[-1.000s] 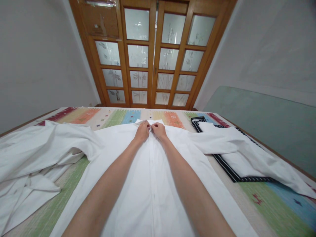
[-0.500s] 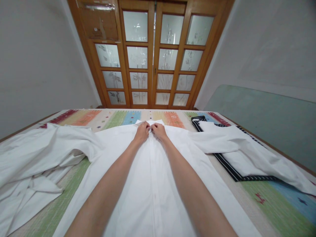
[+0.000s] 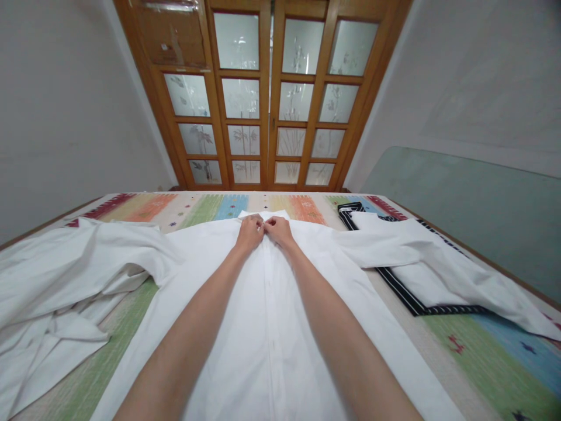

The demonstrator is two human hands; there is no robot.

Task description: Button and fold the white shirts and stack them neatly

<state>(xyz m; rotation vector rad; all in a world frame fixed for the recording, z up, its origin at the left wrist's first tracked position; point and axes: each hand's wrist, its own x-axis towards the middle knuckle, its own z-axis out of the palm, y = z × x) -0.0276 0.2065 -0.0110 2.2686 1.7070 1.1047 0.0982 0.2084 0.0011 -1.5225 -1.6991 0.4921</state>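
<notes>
A white shirt (image 3: 269, 304) lies spread out, front up, its collar at the far end and its button strip running down the middle. My left hand (image 3: 250, 231) and my right hand (image 3: 279, 230) meet at the top of that strip, just below the collar. Both have their fingers pinched on the shirt's fabric, the fingertips almost touching. Whether a button sits between them is too small to make out. One sleeve stretches out to the right, over a folded black-and-white garment (image 3: 403, 295).
Crumpled white cloth (image 3: 79, 275) covers the left side of the patterned bedspread (image 3: 464, 356). A pale green headboard-like panel (image 3: 464, 204) stands along the right. Wooden doors with glass panes (image 3: 269, 117) rise beyond the far edge, between pale walls.
The fingers of my right hand have shifted slightly left, closer against my left fingers at the collar. The view has tilted a little; the shirt lies as before.
</notes>
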